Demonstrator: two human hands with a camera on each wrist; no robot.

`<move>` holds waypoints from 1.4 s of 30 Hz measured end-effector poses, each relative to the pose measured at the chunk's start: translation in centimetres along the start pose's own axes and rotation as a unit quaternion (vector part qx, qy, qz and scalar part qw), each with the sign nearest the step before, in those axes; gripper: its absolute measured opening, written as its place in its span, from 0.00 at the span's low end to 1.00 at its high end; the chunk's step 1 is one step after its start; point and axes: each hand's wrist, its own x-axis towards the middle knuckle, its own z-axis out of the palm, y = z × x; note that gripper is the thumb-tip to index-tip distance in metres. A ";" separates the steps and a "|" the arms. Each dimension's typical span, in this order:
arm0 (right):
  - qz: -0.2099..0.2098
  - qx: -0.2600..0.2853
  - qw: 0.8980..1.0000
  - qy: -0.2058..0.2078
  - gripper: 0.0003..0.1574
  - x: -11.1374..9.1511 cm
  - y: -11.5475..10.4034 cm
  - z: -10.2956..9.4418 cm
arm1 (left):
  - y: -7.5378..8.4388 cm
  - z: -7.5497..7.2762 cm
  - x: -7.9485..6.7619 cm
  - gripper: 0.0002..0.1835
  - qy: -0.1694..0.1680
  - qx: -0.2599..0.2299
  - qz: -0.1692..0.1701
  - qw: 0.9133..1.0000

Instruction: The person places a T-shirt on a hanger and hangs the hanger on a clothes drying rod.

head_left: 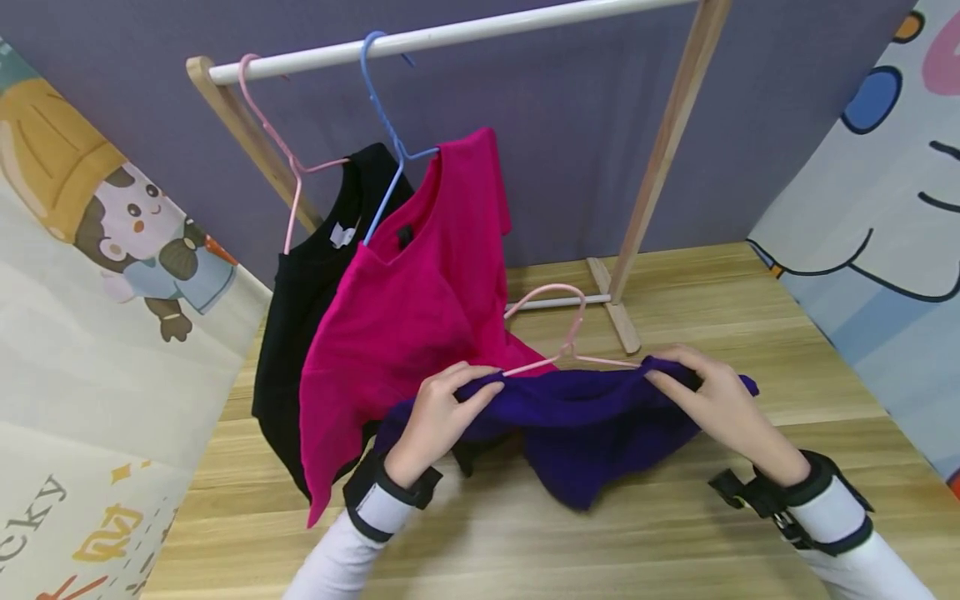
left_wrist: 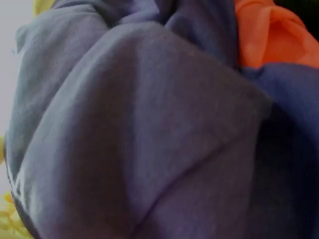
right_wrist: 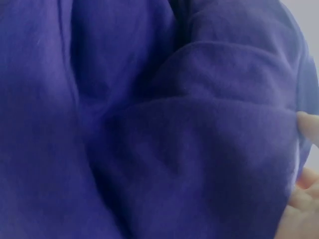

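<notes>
A dark purple shirt (head_left: 600, 433) hangs bunched from a pink hanger (head_left: 572, 342), whose hook stands up above the cloth. My left hand (head_left: 441, 417) pinches the shirt at one shoulder, by that end of the hanger. At the other shoulder, my right hand (head_left: 708, 400) pinches the cloth between thumb and fingers. Purple folds (right_wrist: 214, 149) fill most of the right wrist view, with fingertips (right_wrist: 310, 128) at its right edge. In the left wrist view, cloth (left_wrist: 149, 124) looks greyish and covers almost everything; the left hand is hidden there.
A rack with a white rail (head_left: 480, 33) and wooden posts (head_left: 671, 150) stands behind. From it hang a magenta shirt (head_left: 420, 308) on a blue hanger (head_left: 390, 125) and a black top (head_left: 300, 317) on another pink hanger (head_left: 292, 162). The wood-grain tabletop (head_left: 817, 417) lies below.
</notes>
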 end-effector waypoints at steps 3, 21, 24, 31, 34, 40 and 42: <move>-0.032 -0.036 0.999 0.024 0.12 -0.1 0.1 -0.2 | -0.1 -0.2 0.0 0.08 -0.004 0.005 -0.005 1.000; -0.169 -0.090 0.981 0.019 0.17 -0.9 2.1 -2.9 | 0.4 -0.9 0.2 0.05 0.041 0.004 -0.034 0.999; -0.160 -0.067 0.984 -0.032 0.18 -1.2 2.1 -4.0 | 0.5 -1.1 0.2 0.06 0.033 -0.012 -0.061 0.997; -0.118 0.020 0.981 -0.152 0.22 -1.9 1.4 -5.9 | 0.7 -1.2 0.5 0.11 0.007 -0.043 -0.038 0.998; -0.086 0.017 0.984 -0.153 0.20 -2.3 0.9 -6.7 | 0.6 -1.1 0.7 0.12 -0.001 -0.048 -0.009 0.999; -0.063 -0.032 0.991 -0.110 0.19 -2.6 0.2 -7.9 | 0.5 -1.3 1.2 0.08 0.009 -0.024 0.026 0.999; -0.067 -0.053 0.992 -0.088 0.18 -2.6 0.2 -8.2 | 0.5 -1.4 1.4 0.07 0.016 -0.011 0.035 0.999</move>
